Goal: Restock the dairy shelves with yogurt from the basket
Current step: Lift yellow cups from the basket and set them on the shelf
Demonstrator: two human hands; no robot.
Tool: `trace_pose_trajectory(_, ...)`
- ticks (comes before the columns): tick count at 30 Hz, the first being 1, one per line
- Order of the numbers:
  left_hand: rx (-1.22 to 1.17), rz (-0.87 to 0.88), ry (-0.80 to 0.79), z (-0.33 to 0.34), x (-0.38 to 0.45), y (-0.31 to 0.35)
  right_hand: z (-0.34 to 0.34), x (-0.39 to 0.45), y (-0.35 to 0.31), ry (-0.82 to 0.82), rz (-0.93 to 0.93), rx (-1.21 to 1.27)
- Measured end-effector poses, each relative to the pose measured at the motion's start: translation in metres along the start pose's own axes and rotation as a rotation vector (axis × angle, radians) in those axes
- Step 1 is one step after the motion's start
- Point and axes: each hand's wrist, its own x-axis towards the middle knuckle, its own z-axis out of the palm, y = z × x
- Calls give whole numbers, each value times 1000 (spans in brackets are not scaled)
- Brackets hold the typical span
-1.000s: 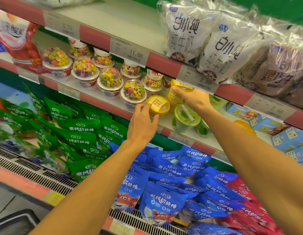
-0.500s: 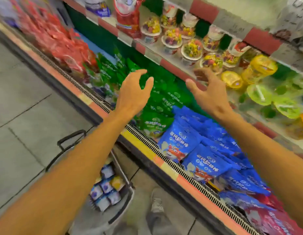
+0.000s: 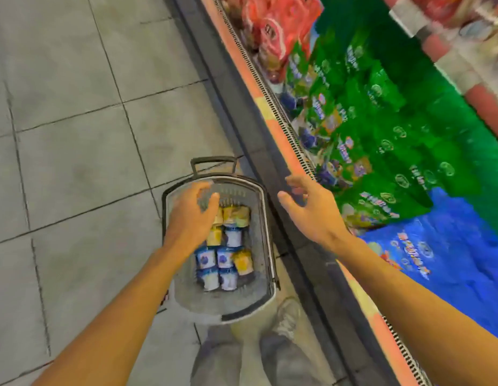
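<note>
Both hands are empty with fingers loosely spread: the left hand [image 3: 192, 215] over the basket [image 3: 266, 224] on the floor, the right hand [image 3: 309, 210] beside it. The yogurt cups [image 3: 224, 249] sit upright at the basket's bottom, so each hand should probably reach down and close around a single cup.

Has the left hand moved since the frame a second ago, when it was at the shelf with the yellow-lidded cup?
Yes. The left hand has come down from the shelf and now hovers over the basket on the floor, holding nothing.

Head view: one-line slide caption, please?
Both empty hands, left hand and right hand, reach toward yogurt cups in the floor basket.
</note>
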Motion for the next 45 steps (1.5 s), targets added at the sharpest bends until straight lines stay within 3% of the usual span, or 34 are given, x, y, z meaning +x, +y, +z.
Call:
trace_pose_trajectory(8, 89, -256, -163, 106, 30, -181, 179, 42, 98, -339, 98, -168)
trace_pose_trajectory(15, 75, -367, -198, 211, 93, -303, 312, 111, 191, -444, 65, -284)
trace_pose_trajectory(24, 18, -501, -218, 294, 150, -419, 466, 197, 224, -526, 27, -347)
trace_pose_trajectory(29, -14, -516, -313, 331, 161, -440, 517, 224, 232, -458, 14, -508)
trace_pose_trajectory(32, 120, -476, -342, 342, 168, -444, 534, 224, 242, -387, -54, -635)
trace_pose_trajectory(36, 153, -485, -308, 345, 175, -445, 572, 219, 253, -327, -53, -871)
trace_pose_trajectory(45, 102, -482, -166, 331, 169, -441, 566, 219, 257, -279, 150, -552)
